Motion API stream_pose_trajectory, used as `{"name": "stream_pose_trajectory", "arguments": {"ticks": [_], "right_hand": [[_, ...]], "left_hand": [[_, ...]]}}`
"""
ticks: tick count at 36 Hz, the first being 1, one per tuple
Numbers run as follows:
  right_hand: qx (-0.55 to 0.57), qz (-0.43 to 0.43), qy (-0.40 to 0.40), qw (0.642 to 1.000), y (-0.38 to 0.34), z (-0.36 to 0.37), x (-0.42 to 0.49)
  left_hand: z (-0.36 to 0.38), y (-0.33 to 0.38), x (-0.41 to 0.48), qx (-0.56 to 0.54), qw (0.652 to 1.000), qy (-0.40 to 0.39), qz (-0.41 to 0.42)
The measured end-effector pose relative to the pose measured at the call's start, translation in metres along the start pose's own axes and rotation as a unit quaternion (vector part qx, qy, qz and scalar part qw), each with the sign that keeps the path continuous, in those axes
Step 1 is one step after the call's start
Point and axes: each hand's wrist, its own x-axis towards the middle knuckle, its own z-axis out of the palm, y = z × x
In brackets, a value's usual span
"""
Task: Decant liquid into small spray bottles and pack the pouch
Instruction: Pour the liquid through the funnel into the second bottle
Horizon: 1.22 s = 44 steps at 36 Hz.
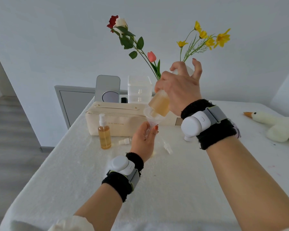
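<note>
raised right hand tips amber bottle into left hand's funnel.

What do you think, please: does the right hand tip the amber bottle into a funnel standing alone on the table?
No: the head view shows the left hand holding the funnel up; the right hand tips the amber bottle.

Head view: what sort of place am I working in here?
Probably a home bedroom or dressing corner, not a lab: a white cloth-covered table carries a rounded standing mirror, a clear plastic drawer organiser and a white plush goose toy.
</note>
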Motion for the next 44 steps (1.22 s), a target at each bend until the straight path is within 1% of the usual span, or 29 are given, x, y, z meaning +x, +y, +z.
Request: {"name": "stream_pose_trajectory", "arguments": {"ticks": [17,27,35,44], "right_hand": [[0.01,0.007,0.004,1.0,-0.0003,-0.0003,0.0008],[-0.001,-0.006,-0.012,1.0,-0.0001,-0.0007,0.001],[-0.003,-0.004,-0.002,1.0,-0.0001,-0.0001,0.0017],[0.001,0.001,-0.001,1.0,-0.0009,-0.0001,0.0009]], "left_hand": [[-0.0018,0.0036,-0.0009,0.007,1.0,0.0,-0.007],[-0.0014,0.0036,-0.0012,0.0,1.0,0.001,-0.014],[-0.0012,0.0014,0.0001,0.011,1.0,0.0,-0.009],[-0.0008,0.0,0.0005,-0.002,1.0,0.002,-0.009]]}}
